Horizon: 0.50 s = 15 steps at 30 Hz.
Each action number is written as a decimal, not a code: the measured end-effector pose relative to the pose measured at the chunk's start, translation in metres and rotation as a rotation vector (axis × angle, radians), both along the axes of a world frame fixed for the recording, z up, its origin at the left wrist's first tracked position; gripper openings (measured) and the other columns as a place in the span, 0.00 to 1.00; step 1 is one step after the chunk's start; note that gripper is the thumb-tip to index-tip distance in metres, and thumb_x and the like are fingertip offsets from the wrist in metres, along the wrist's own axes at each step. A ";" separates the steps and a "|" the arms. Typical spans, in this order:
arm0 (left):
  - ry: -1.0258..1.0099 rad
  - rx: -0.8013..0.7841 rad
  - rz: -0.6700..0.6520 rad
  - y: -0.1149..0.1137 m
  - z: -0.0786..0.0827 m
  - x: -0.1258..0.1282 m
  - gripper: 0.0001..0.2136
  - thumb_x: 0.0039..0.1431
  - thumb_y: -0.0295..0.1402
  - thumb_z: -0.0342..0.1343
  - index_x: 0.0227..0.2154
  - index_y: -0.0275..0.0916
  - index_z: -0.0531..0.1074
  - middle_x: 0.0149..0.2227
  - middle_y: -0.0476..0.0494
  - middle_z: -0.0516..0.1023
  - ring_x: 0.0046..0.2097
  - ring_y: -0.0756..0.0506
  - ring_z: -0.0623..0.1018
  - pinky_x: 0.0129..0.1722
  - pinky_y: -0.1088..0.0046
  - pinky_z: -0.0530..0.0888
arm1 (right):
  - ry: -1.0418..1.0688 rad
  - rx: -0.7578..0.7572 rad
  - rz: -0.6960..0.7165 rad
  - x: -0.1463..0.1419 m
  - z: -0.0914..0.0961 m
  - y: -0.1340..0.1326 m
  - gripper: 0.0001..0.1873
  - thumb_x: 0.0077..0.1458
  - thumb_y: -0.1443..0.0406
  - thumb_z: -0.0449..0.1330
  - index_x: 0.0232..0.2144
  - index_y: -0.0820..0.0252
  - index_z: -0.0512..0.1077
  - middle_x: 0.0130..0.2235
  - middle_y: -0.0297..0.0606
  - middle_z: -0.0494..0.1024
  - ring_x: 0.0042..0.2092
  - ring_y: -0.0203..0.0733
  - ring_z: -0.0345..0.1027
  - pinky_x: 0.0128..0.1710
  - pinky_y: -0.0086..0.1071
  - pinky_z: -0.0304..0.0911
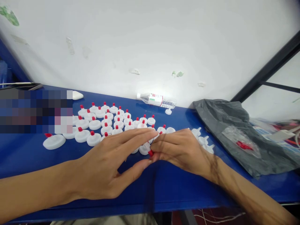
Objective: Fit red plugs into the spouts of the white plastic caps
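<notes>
Both hands meet around a translucent white nozzle point(147, 145) with a small red tip cap point(150, 153) at its lower end. My right hand point(181, 150) has its fingers curled and pinches at the red cap. From the other side my left hand point(105, 162) curves round the nozzle piece, fingers stretched over the top and thumb below, near the right fingertips. Its base is hidden by the fingers. Beyond the hands stand several round white nozzle lids point(95, 125) with red tips. A few white lids without red tips point(203, 140) lie by the right wrist.
A clear labelled bottle point(156, 99) lies on its side against the white wall. On the right, a grey plastic bag point(248, 156) carries a small clear bag of red caps point(243, 145). The blue table's front edge point(164, 208) runs below the hands. Part of the left side is pixelated.
</notes>
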<state>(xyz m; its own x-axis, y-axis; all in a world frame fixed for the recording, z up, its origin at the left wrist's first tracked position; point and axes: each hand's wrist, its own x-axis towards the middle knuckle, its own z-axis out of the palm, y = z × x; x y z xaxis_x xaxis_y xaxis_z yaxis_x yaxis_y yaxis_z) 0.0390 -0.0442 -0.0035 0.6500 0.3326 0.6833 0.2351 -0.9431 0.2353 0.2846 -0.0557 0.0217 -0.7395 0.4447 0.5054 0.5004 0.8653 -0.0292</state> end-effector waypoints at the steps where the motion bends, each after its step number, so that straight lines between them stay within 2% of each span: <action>1: -0.003 -0.008 -0.003 0.000 0.000 0.000 0.24 0.70 0.30 0.54 0.66 0.37 0.60 0.64 0.35 0.72 0.60 0.39 0.77 0.59 0.59 0.79 | -0.016 0.008 0.001 0.000 0.000 0.000 0.17 0.73 0.58 0.53 0.38 0.58 0.77 0.32 0.35 0.82 0.29 0.34 0.74 0.29 0.29 0.63; 7: 0.015 0.039 0.024 0.001 -0.002 0.002 0.22 0.69 0.29 0.56 0.63 0.35 0.62 0.59 0.33 0.77 0.57 0.42 0.79 0.57 0.64 0.80 | -0.073 0.033 0.048 -0.001 -0.001 0.001 0.20 0.75 0.64 0.47 0.36 0.60 0.76 0.34 0.37 0.83 0.31 0.34 0.76 0.30 0.29 0.64; 13: 0.019 0.068 0.040 -0.001 0.003 0.004 0.20 0.67 0.28 0.55 0.60 0.35 0.64 0.54 0.35 0.80 0.54 0.42 0.81 0.53 0.64 0.82 | -0.063 0.075 0.061 -0.001 -0.003 0.000 0.16 0.74 0.64 0.51 0.38 0.61 0.76 0.35 0.36 0.83 0.30 0.34 0.75 0.29 0.28 0.63; 15: 0.008 0.065 0.037 -0.001 0.004 0.005 0.18 0.66 0.27 0.55 0.58 0.34 0.66 0.52 0.35 0.80 0.52 0.43 0.82 0.50 0.66 0.83 | -0.070 0.037 0.046 -0.001 -0.004 -0.001 0.14 0.73 0.63 0.53 0.40 0.60 0.77 0.36 0.36 0.82 0.30 0.34 0.74 0.30 0.29 0.62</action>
